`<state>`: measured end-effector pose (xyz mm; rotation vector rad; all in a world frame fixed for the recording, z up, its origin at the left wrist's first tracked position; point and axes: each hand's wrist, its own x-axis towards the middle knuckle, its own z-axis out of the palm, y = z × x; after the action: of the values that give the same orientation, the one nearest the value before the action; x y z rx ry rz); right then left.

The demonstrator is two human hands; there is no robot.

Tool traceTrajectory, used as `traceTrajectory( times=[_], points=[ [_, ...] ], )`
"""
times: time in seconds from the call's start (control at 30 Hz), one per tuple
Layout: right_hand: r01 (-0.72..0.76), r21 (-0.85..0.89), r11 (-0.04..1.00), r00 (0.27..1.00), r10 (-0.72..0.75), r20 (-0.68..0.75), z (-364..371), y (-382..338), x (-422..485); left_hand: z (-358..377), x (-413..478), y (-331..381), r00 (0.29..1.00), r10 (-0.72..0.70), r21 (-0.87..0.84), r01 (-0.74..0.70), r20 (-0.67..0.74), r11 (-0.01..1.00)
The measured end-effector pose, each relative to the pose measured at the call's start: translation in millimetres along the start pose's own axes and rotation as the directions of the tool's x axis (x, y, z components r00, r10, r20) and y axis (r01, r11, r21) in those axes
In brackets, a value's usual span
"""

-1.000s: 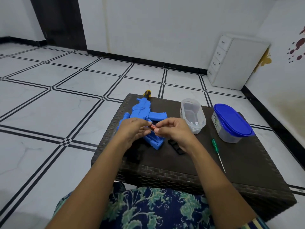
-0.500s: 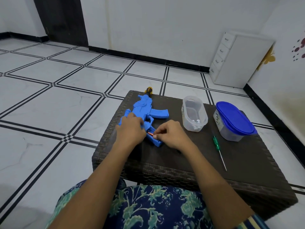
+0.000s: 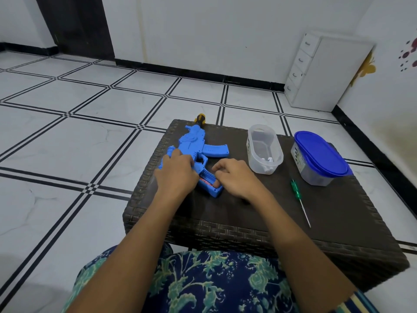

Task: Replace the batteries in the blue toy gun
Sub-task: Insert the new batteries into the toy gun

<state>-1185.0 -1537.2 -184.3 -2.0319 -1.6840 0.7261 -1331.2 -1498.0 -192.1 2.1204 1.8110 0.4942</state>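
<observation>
A single wide-angle camera sat on the person's head and looked forward and down. It faced across a dark woven table [image 3: 248, 231] toward the tiled floor [image 3: 67, 143] and a white wall [image 3: 214, 30]. The table lay near. Both forearms ran up from the bottom edge to the left hand [image 3: 177, 175] and right hand [image 3: 237, 177], which met at the blue toy gun [image 3: 194, 141] at centre.

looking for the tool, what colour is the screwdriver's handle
Green screwdriver handle, best seen in the head view.
</observation>
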Motion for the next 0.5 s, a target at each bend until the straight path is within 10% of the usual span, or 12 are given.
traceTrajectory(
  times=[0.5],
  points=[
    [-0.06, 0.075, 0.995, 0.995, 0.054, 0.08, 0.3, -9.3, -1.4, 9.1, 0.6, 2.2, 0.998, 0.057, 0.014, -0.057, 0.0, 0.998]
  ],
)
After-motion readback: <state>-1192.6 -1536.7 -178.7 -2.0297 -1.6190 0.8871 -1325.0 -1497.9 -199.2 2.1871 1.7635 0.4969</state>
